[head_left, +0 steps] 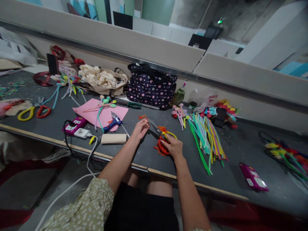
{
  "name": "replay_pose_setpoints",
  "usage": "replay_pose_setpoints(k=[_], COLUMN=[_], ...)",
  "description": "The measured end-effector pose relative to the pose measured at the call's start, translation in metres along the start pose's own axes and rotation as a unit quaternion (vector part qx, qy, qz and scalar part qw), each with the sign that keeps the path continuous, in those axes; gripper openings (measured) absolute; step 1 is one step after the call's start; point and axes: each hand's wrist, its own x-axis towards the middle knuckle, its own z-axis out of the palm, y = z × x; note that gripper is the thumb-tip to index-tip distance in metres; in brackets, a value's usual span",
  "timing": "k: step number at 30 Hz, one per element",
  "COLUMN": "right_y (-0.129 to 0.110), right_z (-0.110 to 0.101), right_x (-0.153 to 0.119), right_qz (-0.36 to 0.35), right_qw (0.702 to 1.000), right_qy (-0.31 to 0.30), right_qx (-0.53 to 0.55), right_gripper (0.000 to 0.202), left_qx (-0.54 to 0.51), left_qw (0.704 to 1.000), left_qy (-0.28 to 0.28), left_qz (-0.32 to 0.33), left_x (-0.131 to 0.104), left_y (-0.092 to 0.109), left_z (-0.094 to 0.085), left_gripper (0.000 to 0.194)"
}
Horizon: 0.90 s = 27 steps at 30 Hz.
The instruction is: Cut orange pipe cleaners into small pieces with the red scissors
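Observation:
Over the middle of the dark table, my left hand pinches a small orange fuzzy piece, which looks like pipe cleaner. My right hand is wrapped round the handles of a pair of scissors, one yellow and one red. The blades are parted and point up and left, with a tip close to my left fingers. More orange fuzzy bits lie on the table behind and beside the scissor handles; my right hand hides part of them.
Right of my hands lies a bundle of coloured pipe cleaners. On the left are a blue glue gun, pink paper, a beige roll and a magenta power strip with cables. A dotted bag stands against the partition.

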Motion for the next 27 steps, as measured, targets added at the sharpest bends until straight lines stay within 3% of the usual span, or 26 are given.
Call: replay_pose_setpoints(k=[15, 27], right_y=[-0.0025, -0.0053], right_z=[-0.0020, -0.0031], right_x=[0.0006, 0.0023], right_qz=[-0.010, 0.014], right_qw=[1.000, 0.999], right_qy=[0.000, 0.007], right_qx=[-0.015, -0.041], right_gripper=[0.050, 0.050], left_qx=[0.069, 0.085], left_qw=[0.996, 0.996], left_qy=[0.039, 0.024], left_qz=[0.028, 0.017], left_x=[0.0007, -0.0031], left_y=[0.0024, 0.0016], left_z=[0.0020, 0.0056], left_gripper=[0.020, 0.018])
